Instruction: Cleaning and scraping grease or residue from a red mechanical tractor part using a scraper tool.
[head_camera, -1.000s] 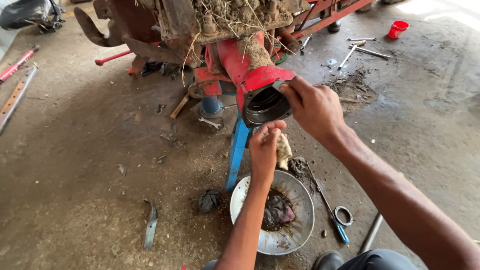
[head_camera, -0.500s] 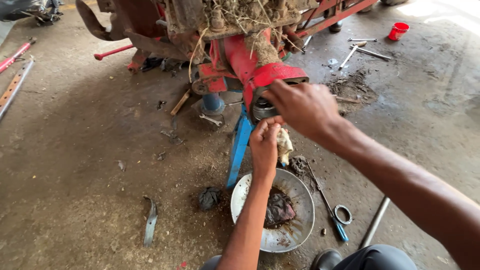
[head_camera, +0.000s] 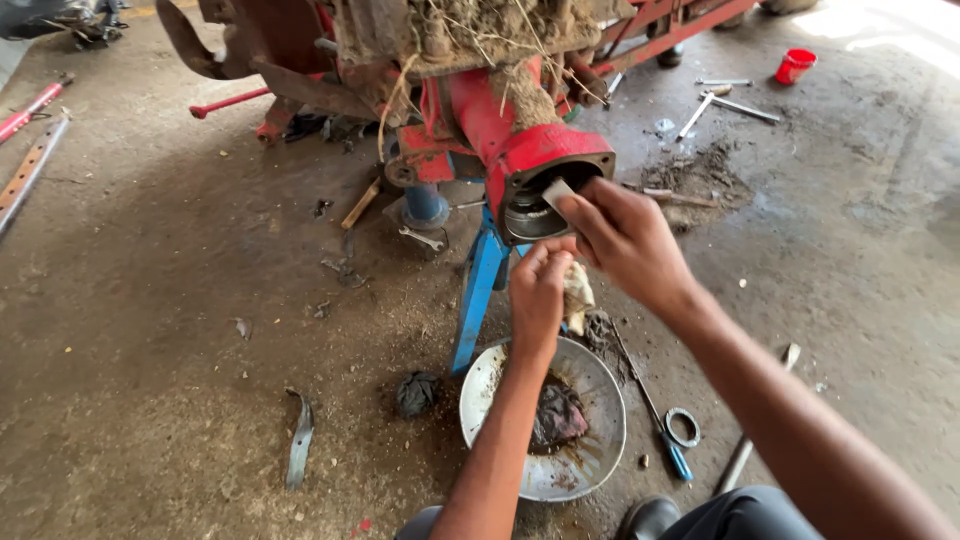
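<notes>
A red machine housing (head_camera: 520, 150) with a round open end faces me, resting on a blue stand (head_camera: 478, 285). My right hand (head_camera: 625, 240) is at the opening, its fingers pinching a small pale piece (head_camera: 556, 192) against the rim. Just below the opening, my left hand (head_camera: 538, 295) is closed around a dirty pale rag (head_camera: 577, 292). Under both hands sits a round metal pan (head_camera: 590, 400) with a dark oily rag in it.
Concrete floor with dirt. A dark rag lump (head_camera: 415, 392) and a bent metal strip (head_camera: 300, 448) lie left of the pan. A blue-handled tool (head_camera: 660, 425) and a metal ring (head_camera: 684, 426) lie right of it. Wrenches (head_camera: 715, 105) and a red cup (head_camera: 795, 66) are far right.
My right hand has drawn back from covering the housing opening, so the open end shows again. My left hand stays below it with the rag. The view shifted slightly.
</notes>
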